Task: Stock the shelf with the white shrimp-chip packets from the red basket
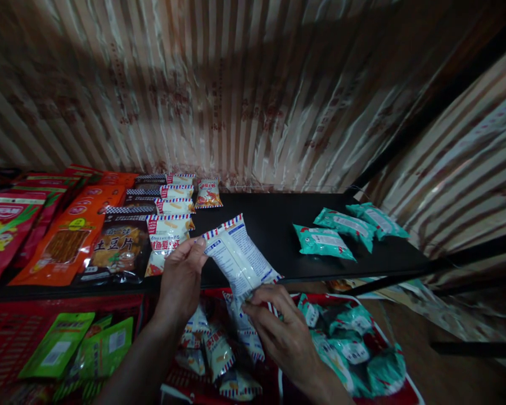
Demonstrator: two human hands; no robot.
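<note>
Both of my hands hold one white snack packet (239,256) with a red-and-blue striped border, its printed back facing me. My left hand (181,278) pinches the packet's upper left corner. My right hand (280,326) grips its lower end. The packet hangs just above the front edge of a black shelf (274,225). A row of the same white packets (168,228) lies on the shelf just left of my left hand. Below my hands a red basket (409,388) holds more white packets (219,351) and teal packets (354,349).
Three teal packets (324,241) lie on the shelf's right part. Dark potato-chip bags (116,247), orange bags (67,242) and red bags (4,230) fill the shelf's left. Green packets (90,349) sit in a red basket at lower left. Striped foil covers the wall behind.
</note>
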